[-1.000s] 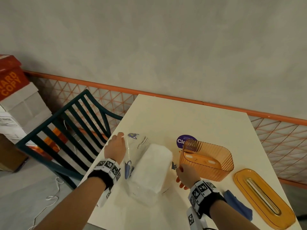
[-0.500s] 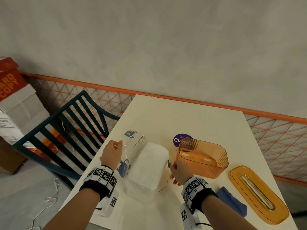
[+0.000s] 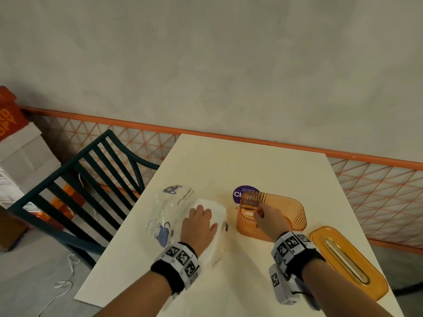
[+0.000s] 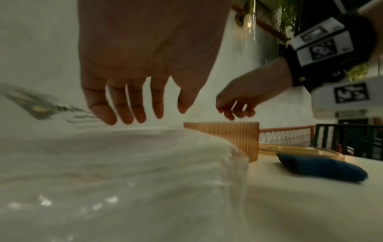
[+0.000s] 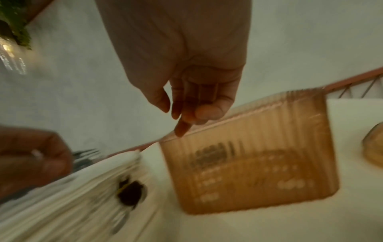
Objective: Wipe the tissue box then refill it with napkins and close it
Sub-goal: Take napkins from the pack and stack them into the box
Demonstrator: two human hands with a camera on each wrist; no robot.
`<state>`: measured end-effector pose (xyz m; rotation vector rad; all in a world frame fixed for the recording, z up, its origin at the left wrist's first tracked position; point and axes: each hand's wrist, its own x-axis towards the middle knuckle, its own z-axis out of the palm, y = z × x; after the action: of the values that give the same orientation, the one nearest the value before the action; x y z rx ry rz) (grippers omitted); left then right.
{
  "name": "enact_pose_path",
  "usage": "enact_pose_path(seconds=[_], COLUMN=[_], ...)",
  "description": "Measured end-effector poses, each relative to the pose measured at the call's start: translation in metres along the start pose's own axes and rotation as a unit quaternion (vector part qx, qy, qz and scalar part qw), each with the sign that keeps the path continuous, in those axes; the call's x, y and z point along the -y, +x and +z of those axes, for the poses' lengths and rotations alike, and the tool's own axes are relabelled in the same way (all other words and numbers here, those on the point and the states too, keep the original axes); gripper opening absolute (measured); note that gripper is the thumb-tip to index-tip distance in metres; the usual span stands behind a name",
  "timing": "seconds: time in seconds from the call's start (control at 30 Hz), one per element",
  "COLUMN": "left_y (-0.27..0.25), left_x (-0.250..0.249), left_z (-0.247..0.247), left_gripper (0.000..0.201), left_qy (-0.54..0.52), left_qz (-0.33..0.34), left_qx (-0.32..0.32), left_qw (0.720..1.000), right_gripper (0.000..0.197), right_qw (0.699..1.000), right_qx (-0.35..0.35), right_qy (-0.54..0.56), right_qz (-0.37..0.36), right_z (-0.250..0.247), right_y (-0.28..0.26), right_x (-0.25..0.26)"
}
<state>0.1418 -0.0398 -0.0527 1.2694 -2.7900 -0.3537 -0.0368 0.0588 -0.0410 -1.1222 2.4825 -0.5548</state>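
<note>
The orange ribbed tissue box [image 3: 286,209] stands open and empty on the white table [image 3: 240,161]. Its orange lid [image 3: 343,255] lies apart to the right. A white napkin stack [image 3: 219,211] sits left of the box, in a clear printed wrapper [image 3: 167,209]. My left hand [image 3: 203,216] lies over the top of the stack, and in the left wrist view the left hand [image 4: 134,113] has straight fingers just above the napkin stack [image 4: 124,163]. My right hand [image 5: 178,117] hangs with loosely curled fingers, one fingertip touching the near rim of the tissue box [image 5: 259,163], holding nothing.
A blue cloth [image 4: 321,168] lies on the table near my right wrist, beside the lid [image 4: 300,149]. A purple round sticker [image 3: 240,193] is behind the box. A dark slatted chair [image 3: 91,179] stands left of the table, with cardboard boxes [image 3: 18,156] beyond. An orange railing [image 3: 274,145] runs behind.
Both hands left the wrapper's sides. The left hand moved right onto the top of the napkin stack. The right hand moved away to the tissue box's rim.
</note>
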Motion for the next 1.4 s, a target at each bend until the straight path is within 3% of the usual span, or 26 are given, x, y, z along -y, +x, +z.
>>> enact_pose_path(seconds=[0.13,0.33,0.47,0.63,0.9,1.17,1.3,1.4], left_y=[-0.001,0.000,0.003,0.004,-0.003,0.003,0.002,0.000], left_x=[-0.013,-0.013,-0.008,-0.001,-0.012,0.004,0.006,-0.006], left_z=[0.018,0.024,0.018,0.011,0.009,-0.032,-0.073,-0.099], left_gripper=[0.056,0.051,0.043,0.029,0.029,0.027,0.026,0.020], left_qy=[0.050,0.058,-0.014,-0.066,0.007,-0.043,-0.103,-0.131], left_qz=[-0.058,-0.084,-0.087,-0.084,-0.101,-0.114,-0.055,0.008], left_qx=[0.036,0.022,0.024,0.025,0.022,0.032,-0.040,-0.081], left_qw=[0.996,0.995,0.996,0.994,0.995,0.992,0.992,0.988], right_gripper=[0.017,0.038,0.034,0.033,0.029,0.028,0.041,0.045], right_qw=[0.995,0.973,0.960,0.961,0.967,0.970,0.983,0.974], right_qx=[-0.044,-0.090,-0.019,-0.001,0.010,0.018,-0.036,0.041], right_qy=[-0.059,-0.061,-0.041,-0.023,-0.058,-0.003,0.048,0.199], right_qz=[0.061,0.203,0.277,0.276,0.247,0.242,0.171,0.105], right_z=[-0.025,-0.024,-0.018,-0.004,-0.002,-0.017,-0.049,-0.064], right_y=[0.002,0.005,0.013,0.011,-0.015,-0.020,-0.021,-0.022], right_x=[-0.036,-0.073,-0.083,-0.084,-0.080,-0.075,-0.050,-0.009])
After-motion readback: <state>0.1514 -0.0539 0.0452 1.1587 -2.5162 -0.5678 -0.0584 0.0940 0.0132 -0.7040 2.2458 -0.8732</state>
